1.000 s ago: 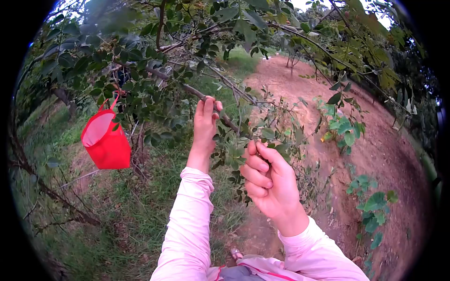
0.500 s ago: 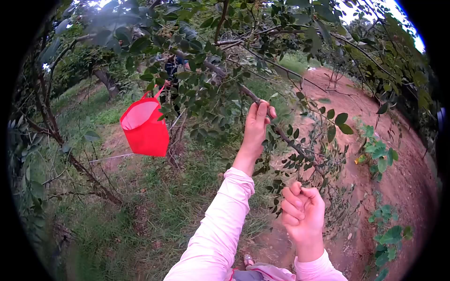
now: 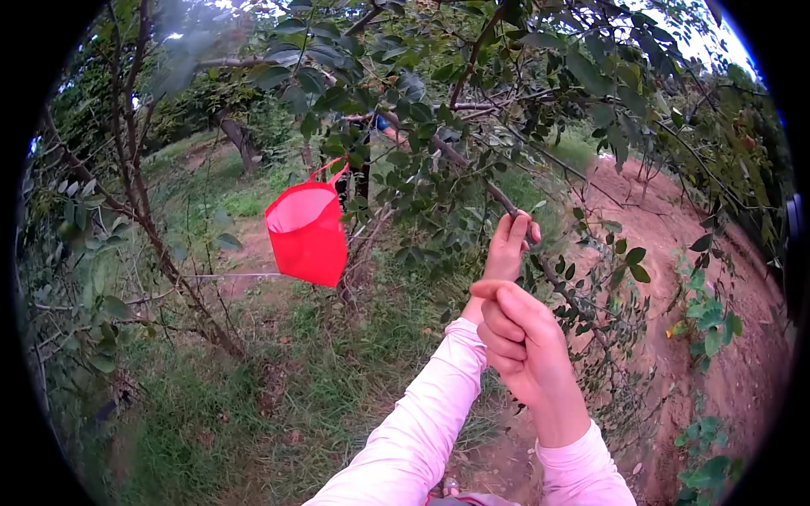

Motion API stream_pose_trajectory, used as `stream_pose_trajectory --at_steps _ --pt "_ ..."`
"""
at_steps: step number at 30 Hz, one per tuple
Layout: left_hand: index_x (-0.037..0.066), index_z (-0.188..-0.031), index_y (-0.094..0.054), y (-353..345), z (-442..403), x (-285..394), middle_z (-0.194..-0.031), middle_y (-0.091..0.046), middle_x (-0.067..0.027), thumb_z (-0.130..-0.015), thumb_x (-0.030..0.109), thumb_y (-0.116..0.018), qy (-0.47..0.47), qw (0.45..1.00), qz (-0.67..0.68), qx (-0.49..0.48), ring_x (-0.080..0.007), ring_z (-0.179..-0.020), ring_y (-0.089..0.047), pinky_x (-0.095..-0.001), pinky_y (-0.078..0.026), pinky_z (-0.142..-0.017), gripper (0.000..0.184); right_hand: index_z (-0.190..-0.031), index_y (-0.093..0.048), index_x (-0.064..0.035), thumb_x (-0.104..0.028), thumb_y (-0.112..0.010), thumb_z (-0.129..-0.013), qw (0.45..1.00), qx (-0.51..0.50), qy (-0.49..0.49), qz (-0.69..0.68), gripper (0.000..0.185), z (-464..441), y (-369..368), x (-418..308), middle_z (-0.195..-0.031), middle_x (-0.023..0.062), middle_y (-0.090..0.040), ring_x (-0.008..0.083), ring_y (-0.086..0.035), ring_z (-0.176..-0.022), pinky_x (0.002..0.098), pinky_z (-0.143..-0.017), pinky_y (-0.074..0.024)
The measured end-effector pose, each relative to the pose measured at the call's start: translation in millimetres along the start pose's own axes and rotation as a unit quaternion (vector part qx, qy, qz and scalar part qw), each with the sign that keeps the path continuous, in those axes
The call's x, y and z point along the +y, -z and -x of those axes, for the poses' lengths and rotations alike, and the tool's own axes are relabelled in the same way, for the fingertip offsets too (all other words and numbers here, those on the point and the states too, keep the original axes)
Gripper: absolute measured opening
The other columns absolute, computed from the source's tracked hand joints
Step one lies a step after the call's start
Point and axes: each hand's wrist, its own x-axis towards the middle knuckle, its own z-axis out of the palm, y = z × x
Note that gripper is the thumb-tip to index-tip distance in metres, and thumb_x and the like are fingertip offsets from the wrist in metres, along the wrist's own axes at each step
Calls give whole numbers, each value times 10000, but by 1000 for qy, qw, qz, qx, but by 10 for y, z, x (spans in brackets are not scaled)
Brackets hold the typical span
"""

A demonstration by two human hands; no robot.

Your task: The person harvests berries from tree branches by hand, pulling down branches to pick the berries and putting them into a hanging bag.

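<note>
My left hand (image 3: 510, 244) grips a leafy branch (image 3: 499, 196) right of the middle, its fingers closed round the wood. Just below and in front of it is my right hand (image 3: 519, 337), its fingers curled in and pressed together; anything inside them is too small or hidden to make out. It partly covers my left wrist. To the left, a red bag (image 3: 312, 249) with a pale inside hangs open-topped by its strap from the tree, apart from both hands.
A person, mostly hidden, stands behind the leaves past the bag. Thin bare branches (image 3: 152, 228) rise at the left. Grass (image 3: 278, 405) covers the ground below, a reddish dirt slope (image 3: 666, 244) lies at the right, and leafy vines (image 3: 709, 316) grow on it.
My right hand has come away from the branch and moved over toward my left wrist. My left hand keeps its hold. The view has swung left, so the bag appears farther right.
</note>
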Motion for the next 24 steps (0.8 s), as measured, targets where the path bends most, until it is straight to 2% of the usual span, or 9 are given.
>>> stream_pose_trajectory --at_steps 3,5,7,9,12,13,16,17,24 --pt "138 -1123 -552 -340 410 429 -976 -575 10 -997 342 -542 -28 994 66 80 -96 -843 -527 -224 -383 -767 240 -1184 -538 13 -274 -478 -1025 996 -75 15 -55 333 -766 -224 -204 -619 -87 -300 12 -231 -462 193 -376 -157" --pt "127 -1188 -521 31 179 123 -1075 -541 0 -1018 257 -509 -29 994 66 -78 -104 -915 -491 -256 -405 -843 214 -1161 -538 7 -320 -504 -1013 992 -109 33 -59 361 -1323 -347 -317 -602 -87 -290 17 -227 -451 198 -372 -154" --pt "116 -1178 -522 46 165 127 -1060 -543 4 -1012 258 -518 37 986 148 -63 -118 -953 -519 -270 -424 -831 218 -1156 -527 10 -376 -525 -1000 990 -124 34 -60 416 -1727 -508 -416 -593 -81 -286 23 -226 -444 200 -364 -150" --pt "119 -1169 -526 14 197 153 -1049 -550 4 -1011 267 -520 46 987 148 -51 -115 -943 -525 -264 -422 -815 216 -1161 -515 16 -412 -537 -990 987 -137 8 -83 461 -1974 -665 -499 -591 -73 -287 28 -225 -443 201 -351 -145" --pt "123 -1155 -532 -10 208 214 -1032 -561 5 -1009 281 -524 43 991 123 -35 -111 -927 -534 -255 -418 -790 215 -1053 -498 -8 -455 -565 -965 982 -169 -1 -89 461 -2143 -842 -594 -588 -69 -291 33 -231 -439 206 -347 -141" --pt "124 -1151 -534 -10 220 237 -1027 -565 5 -1009 285 -525 46 991 117 -34 -109 -922 -537 -252 -417 -781 215 -954 -481 -67 -417 -583 -965 977 -183 -19 -107 365 -2206 -875 -616 -585 -67 -296 39 -240 -435 209 -344 -140" --pt "128 -1137 -540 -30 233 231 -1010 -576 5 -1007 299 -528 46 993 104 -28 -105 -906 -547 -242 -413 -756 214 -938 -481 -100 -372 -595 -967 986 -151 11 -72 296 -2294 -980 -590 -581 -67 -299 41 -240 -429 212 -343 -135" --pt "130 -1133 -542 -29 236 232 -1004 -580 6 -1007 303 -529 46 994 100 -26 -104 -901 -550 -239 -412 -748 215 -915 -498 -121 -313 -588 -978 988 -137 27 -68 221 -2260 -1016 -568 -578 -70 -298 39 -236 -426 213 -347 -129" --pt "139 -1101 -556 -16 261 215 -965 -606 7 -1003 335 -537 47 995 85 -18 -94 -864 -571 -217 -403 -689 220 -857 -514 -113 -251 -512 -1014 983 -174 56 2 209 -2125 -998 -485 -594 -77 -294 27 -232 -438 214 -355 -139"
